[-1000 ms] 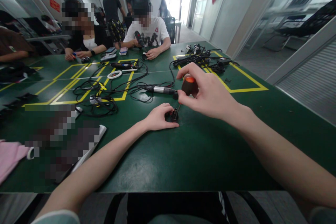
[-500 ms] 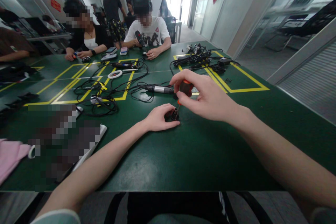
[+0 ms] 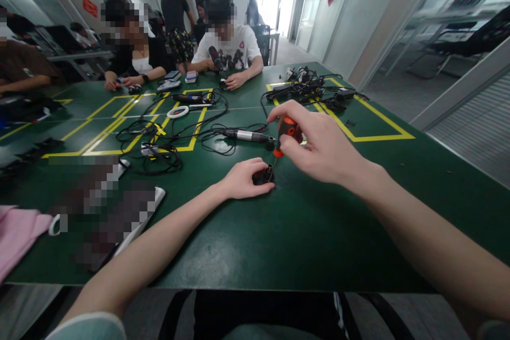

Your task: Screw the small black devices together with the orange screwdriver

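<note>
My right hand [image 3: 319,141] grips an orange and black screwdriver [image 3: 287,128] by its handle, with the thin shaft pointing down and slightly left. The shaft's tip reaches a small black part [image 3: 263,174] on the green table [image 3: 303,244]. Around that part my left hand [image 3: 245,178] is closed, thumb in front and fingers behind, holding it against the tabletop. The part has a short raised tube; the rest of it is mostly hidden by my fingers. Just beyond both hands lies a silver and black cylindrical electric screwdriver [image 3: 249,136] with a cable.
Black cables [image 3: 159,159] tangle at left of centre, near a white ring [image 3: 177,111]. More cables and plugs [image 3: 298,85] pile at the back right, with small screws [image 3: 350,122] nearby. Two blurred-out flat objects and a pink cloth [image 3: 19,239] lie left. Co-workers sit across the table.
The screwdriver has shifted a little right and leans more, its tip still at the black part. My left hand stays around the part. The whole view has shifted slightly.
</note>
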Action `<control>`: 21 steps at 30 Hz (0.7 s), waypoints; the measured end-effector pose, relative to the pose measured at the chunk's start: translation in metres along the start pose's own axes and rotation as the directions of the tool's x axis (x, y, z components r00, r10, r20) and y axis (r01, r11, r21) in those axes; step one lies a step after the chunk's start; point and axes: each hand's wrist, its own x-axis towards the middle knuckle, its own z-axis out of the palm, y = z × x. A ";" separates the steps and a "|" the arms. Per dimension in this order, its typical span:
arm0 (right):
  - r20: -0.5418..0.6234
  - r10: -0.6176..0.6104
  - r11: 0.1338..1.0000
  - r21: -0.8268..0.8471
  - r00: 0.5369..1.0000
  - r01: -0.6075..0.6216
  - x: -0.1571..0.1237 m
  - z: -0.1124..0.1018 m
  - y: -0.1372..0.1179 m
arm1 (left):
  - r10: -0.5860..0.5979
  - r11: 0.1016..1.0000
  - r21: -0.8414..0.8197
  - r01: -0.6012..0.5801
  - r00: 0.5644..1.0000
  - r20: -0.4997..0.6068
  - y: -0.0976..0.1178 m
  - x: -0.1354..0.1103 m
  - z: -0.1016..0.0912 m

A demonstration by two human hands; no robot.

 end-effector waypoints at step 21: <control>-0.008 0.030 1.000 -0.003 1.000 -0.030 0.000 0.002 0.000 | -0.004 0.998 0.069 0.003 1.000 0.010 -0.001 -0.001 0.001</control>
